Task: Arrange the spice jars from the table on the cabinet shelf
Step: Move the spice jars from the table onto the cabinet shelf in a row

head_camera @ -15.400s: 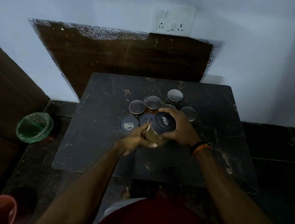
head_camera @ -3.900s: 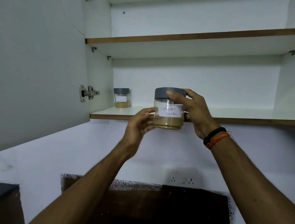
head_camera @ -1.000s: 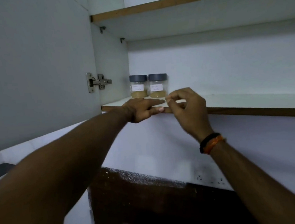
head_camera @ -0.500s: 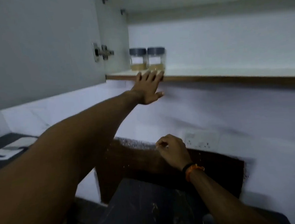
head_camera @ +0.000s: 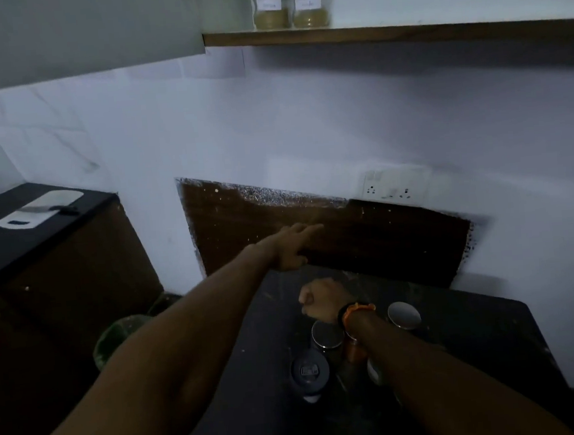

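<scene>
Two clear spice jars with grey lids stand side by side at the left end of the cabinet shelf [head_camera: 401, 31]: one jar [head_camera: 269, 7] on the left, the other jar [head_camera: 310, 4] touching its right side. On the dark table [head_camera: 476, 333] below, several jars with round lids remain: a steel-lidded jar [head_camera: 325, 333], another steel-lidded jar [head_camera: 404, 315] and a dark-lidded jar [head_camera: 309, 371]. My left hand [head_camera: 293, 247] hangs flat in the air with fingers extended, holding nothing. My right hand [head_camera: 320, 304] is curled into a loose fist above the table jars, empty.
The open cabinet door [head_camera: 75, 31] hangs at the upper left. A black counter [head_camera: 39, 233] on the left carries a white board with a knife [head_camera: 39, 211]. A green bin [head_camera: 116, 337] sits on the floor beside the table. A wall socket [head_camera: 393, 185] is behind.
My left hand dropped from the shelf edge down towards the table. My right hand sank lower over the table jars. My view tilted downward, so the shelf sits at the top edge.
</scene>
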`<state>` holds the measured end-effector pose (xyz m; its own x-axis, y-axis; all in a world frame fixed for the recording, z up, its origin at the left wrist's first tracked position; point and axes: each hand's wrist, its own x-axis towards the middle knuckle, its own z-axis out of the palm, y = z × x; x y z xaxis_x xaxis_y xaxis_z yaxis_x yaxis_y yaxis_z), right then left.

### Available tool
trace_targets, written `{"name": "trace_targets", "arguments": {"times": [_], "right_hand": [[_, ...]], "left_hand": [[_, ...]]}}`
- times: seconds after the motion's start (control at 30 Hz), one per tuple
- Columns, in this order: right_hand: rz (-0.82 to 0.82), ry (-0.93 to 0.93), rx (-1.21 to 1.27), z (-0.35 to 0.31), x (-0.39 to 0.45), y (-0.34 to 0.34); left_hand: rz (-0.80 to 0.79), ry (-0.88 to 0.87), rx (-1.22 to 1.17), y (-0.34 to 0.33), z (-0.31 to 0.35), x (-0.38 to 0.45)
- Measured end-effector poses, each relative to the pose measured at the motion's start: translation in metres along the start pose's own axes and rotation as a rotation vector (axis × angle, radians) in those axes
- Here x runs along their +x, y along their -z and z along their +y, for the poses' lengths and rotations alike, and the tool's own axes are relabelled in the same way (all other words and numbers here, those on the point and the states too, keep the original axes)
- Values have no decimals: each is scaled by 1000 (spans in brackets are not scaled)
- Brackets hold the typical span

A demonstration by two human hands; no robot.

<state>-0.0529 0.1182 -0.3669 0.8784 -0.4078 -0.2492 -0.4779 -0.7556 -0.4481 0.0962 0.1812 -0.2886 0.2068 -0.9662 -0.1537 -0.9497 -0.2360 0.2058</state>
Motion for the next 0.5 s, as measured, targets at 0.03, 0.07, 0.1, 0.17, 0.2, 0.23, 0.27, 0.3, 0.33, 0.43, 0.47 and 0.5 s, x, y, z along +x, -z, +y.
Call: {"name": "trace_targets", "arguments": {"times": [0.03, 0.07, 0.1, 0.17, 0.2, 0.23, 0.27, 0.3, 0.33, 0.43, 0.47, 0.5], "right_hand": [[-59, -7, -24, 2, -3, -11], [-112, -12, -53, 4, -7, -22], [-154, -13, -85, 5, -11, -31], [-194, 13, -192, 9, -20, -51], [-194, 35, -271, 11, -24, -62], [-189, 56, -340, 13, -28, -72], [-188, 69, -372, 15, -32, -80], [-195, 71, -369, 18, -36, -90], [-202, 70, -357, 21, -38, -97], [-210, 63, -324, 28, -44, -114], [-204, 63, -312, 29, -45, -118], [-195, 66, -302, 30, -44, -121]], "left_hand": [[-50, 20, -15, -11, -1, -2], [-96, 36, -32, -23, -1, -5], [-135, 44, -55, -32, 0, -8], [-181, 61, -110, -51, 3, -15], [-190, 79, -135, -63, 4, -20], [-193, 98, -155, -72, 6, -24], [-197, 114, -181, -82, 9, -28], [-207, 132, -212, -92, 10, -32], [-215, 147, -243, -101, 11, -36], [-234, 182, -288, -126, 14, -47], [-250, 198, -307, -131, 13, -51], [-267, 212, -326, -136, 11, -54]]}}
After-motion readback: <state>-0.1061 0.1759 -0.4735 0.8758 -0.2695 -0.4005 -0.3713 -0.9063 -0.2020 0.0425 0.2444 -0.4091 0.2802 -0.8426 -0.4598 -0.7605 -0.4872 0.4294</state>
